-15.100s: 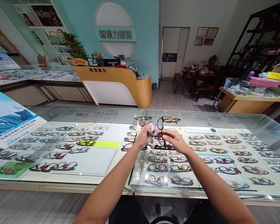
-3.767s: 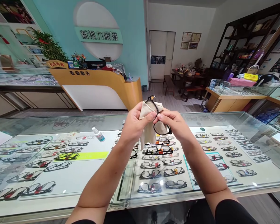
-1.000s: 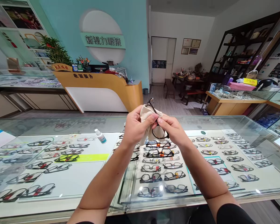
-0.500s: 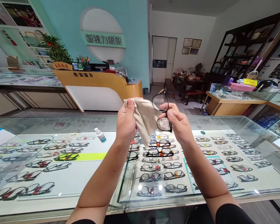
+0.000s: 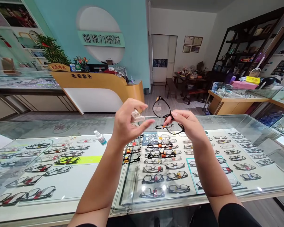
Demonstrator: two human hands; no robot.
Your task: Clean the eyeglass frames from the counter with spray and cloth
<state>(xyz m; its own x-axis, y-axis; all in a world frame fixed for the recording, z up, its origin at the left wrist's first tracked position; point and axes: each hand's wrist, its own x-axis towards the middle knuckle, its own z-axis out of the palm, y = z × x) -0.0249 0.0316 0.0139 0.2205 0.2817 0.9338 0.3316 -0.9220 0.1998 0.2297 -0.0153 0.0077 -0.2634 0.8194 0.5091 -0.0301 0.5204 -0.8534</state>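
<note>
A beige cleaning cloth (image 5: 137,116) is crumpled in the palm of my left hand (image 5: 125,121), kept there by its curled fingers. The thumb and index finger of that hand stand apart, pointing towards the eyeglasses (image 5: 162,108). Those black-rimmed glasses are pinched near the bridge by my right hand (image 5: 188,122), one lens up and to the left, the other lower right. Both hands are raised over the glass display counter (image 5: 90,201). Left of my left forearm, a small white spray bottle (image 5: 100,138) with a blue-green label stands on the counter.
Rows of spectacle frames (image 5: 177,175) lie inside the counter below. Beyond it stands a yellow and white reception desk (image 5: 94,97) with plants on top. A second display case (image 5: 239,102) is at the right, beside dark shelves (image 5: 246,47).
The cloth, spread out behind the glasses before, is now bunched in my left palm. My left thumb and index finger have parted. The glasses have tilted and shifted slightly right and down.
</note>
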